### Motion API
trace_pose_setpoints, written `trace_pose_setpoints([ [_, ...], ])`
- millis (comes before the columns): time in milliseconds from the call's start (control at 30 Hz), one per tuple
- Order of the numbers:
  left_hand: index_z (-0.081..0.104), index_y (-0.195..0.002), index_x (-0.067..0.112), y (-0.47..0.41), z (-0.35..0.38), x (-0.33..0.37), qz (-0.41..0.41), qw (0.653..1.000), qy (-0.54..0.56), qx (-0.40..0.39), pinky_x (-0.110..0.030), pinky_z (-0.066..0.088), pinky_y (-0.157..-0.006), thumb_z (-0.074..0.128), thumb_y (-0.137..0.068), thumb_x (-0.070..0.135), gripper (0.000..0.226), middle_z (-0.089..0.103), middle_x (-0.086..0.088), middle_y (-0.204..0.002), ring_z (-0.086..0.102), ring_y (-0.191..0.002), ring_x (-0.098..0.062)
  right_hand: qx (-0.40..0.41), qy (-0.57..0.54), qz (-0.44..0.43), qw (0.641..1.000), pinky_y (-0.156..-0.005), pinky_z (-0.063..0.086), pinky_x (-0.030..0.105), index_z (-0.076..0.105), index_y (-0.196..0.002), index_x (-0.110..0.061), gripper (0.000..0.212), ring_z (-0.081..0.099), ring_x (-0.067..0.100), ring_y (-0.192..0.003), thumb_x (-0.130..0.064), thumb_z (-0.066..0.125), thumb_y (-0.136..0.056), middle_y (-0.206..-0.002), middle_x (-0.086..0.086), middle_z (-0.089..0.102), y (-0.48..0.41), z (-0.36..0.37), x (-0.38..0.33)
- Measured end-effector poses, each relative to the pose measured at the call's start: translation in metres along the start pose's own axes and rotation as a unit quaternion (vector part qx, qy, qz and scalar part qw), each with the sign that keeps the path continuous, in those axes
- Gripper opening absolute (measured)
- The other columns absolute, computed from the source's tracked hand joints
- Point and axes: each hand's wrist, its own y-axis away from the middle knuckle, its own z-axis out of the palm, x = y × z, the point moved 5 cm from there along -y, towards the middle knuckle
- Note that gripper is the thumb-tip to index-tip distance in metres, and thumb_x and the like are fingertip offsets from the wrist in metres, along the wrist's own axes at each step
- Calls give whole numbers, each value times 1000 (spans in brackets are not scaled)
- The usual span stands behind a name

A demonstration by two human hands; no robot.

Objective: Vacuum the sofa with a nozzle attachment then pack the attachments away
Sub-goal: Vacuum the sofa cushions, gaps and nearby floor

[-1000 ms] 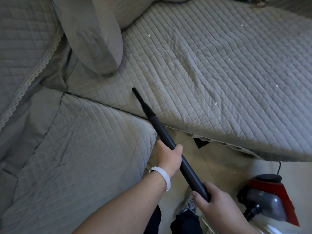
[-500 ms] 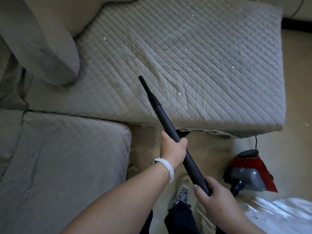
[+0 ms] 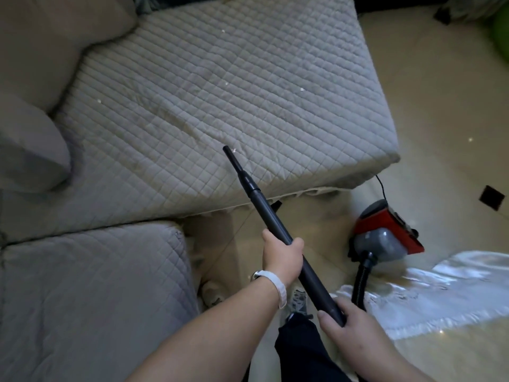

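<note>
On the left, the nearer sofa section (image 3: 91, 293) has slid to the lower corner of the view; a second ago the nozzle tip pointed at the seam beside it. The left hand (image 3: 281, 256) is wrapped around the middle of the black wand (image 3: 271, 221). The narrow nozzle (image 3: 234, 161) now lies on the chaise cushion (image 3: 248, 86), its tip just beside a white crumb (image 3: 235, 150). Other crumbs dot the quilt further up, so I judge that the vacuuming is only partly done. The right hand (image 3: 341, 323) grips the wand's lower end. At right, the red vacuum (image 3: 385, 232) stands on the floor (image 3: 440, 119).
</note>
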Motion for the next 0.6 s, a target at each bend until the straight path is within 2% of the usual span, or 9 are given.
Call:
trace_pose_setpoints([
  [133,38,-121,15,3,10,-9,-2,1000,-20,-4,-31,50,-59,58,-88,24,39,60,-6,-91,62,-72,-21,7,-9,11,1000,-62,50,28,66,-98,-29,18,64,11,-66,-43,63,-88,-76,3,69,5,1,11],
  [300,39,-122,14,2,14,-14,-2,1000,-31,-5,-31,50,-59,59,-88,24,40,60,-6,-91,62,-72,-21,-1,-14,27,1000,-56,53,30,63,-94,-29,21,59,8,-46,-49,61,-87,-67,3,68,5,4,18],
  [467,40,-120,12,-2,14,-15,-3,999,-31,-19,-29,48,-57,58,-88,23,38,59,-7,-89,60,-69,-20,6,-11,36,999,-58,53,29,63,-96,-30,23,59,9,-46,-50,62,-87,-69,1,68,4,4,17],
  [600,40,-118,14,-13,12,-9,6,999,-37,-21,-32,53,-62,59,-88,23,37,59,-8,-93,61,-73,-22,8,-33,31,999,-59,58,39,61,-88,-25,24,63,18,-51,-48,64,-85,-63,4,64,-5,9,11],
])
